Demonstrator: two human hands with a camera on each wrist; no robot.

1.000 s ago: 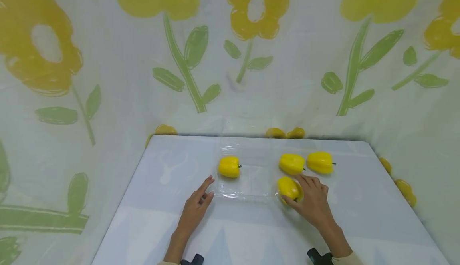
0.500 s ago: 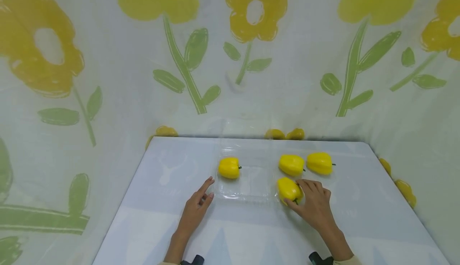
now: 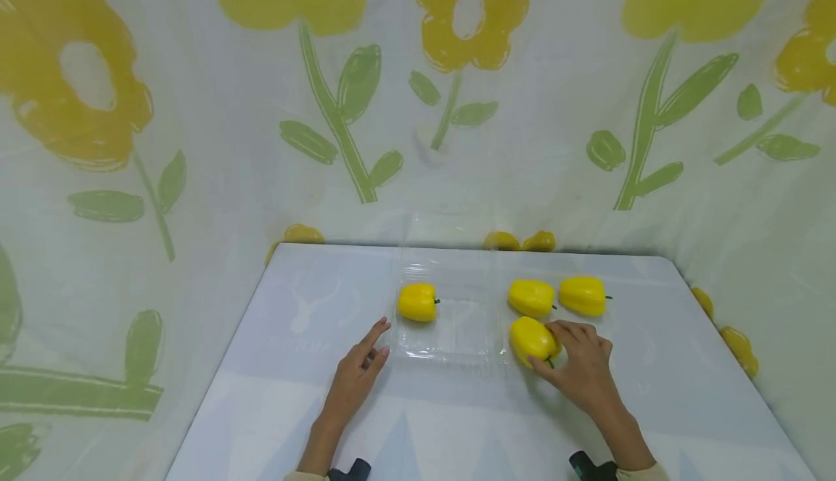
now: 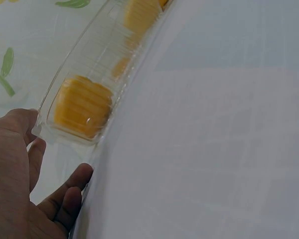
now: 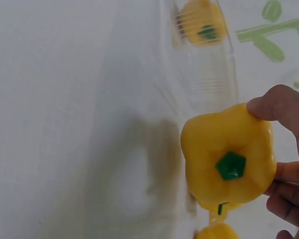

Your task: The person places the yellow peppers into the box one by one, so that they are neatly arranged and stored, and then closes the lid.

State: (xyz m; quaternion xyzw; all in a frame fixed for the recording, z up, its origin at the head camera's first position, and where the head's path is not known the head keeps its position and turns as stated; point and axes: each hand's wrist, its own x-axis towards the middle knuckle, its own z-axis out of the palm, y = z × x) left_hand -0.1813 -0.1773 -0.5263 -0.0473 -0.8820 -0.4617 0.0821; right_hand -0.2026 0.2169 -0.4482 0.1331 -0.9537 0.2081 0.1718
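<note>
My right hand [image 3: 581, 366] pinches a yellow bell pepper [image 3: 532, 341] between thumb and fingers, to the right of a clear plastic box [image 3: 464, 329]. In the right wrist view, the green stem end of this bell pepper [image 5: 229, 154] faces the camera; whether it touches the table I cannot tell. Inside the box, on its left side, lies another bell pepper [image 3: 418, 302]. At the box's near left corner, my left hand [image 3: 355, 376] has its fingers loosely extended. In the left wrist view, a fingertip of the left hand [image 4: 15, 164] appears to touch the box corner.
Two more bell peppers lie right of the box, one nearer [image 3: 531, 298] and one farther right [image 3: 583, 296]. The box's transparent lid [image 3: 451, 231] stands raised at the back. Behind the white table [image 3: 313, 278] hangs a flower-patterned cloth [image 3: 542, 140].
My right hand has shifted slightly to the right with the bell pepper in its grip. My left hand and the box have stayed in place.
</note>
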